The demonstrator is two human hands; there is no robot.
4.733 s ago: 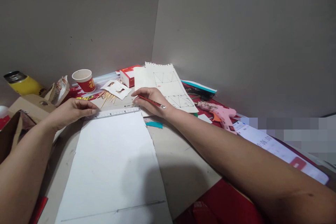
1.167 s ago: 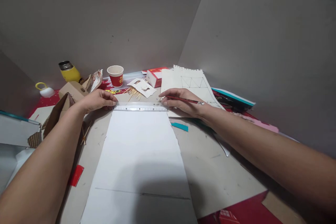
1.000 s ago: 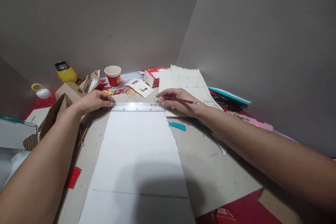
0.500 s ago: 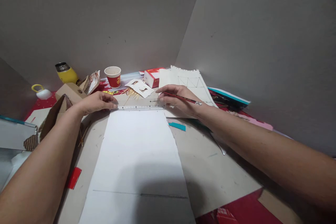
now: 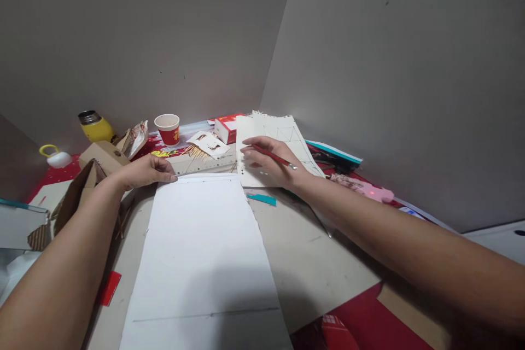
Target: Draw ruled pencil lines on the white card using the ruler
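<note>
Head camera view: the right hand (image 5: 271,161) grasps a red pencil (image 5: 281,161) over sketched paper (image 5: 283,132), while the left hand (image 5: 146,171), grip unclear, rests at a white sheet's far corner.

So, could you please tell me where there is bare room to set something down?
The widest bare patch is beige board between the white sheet and right forearm, nearer than the teal strip. The far side is crowded with paper cup, sticks and red box; the left with cardboard.
</note>
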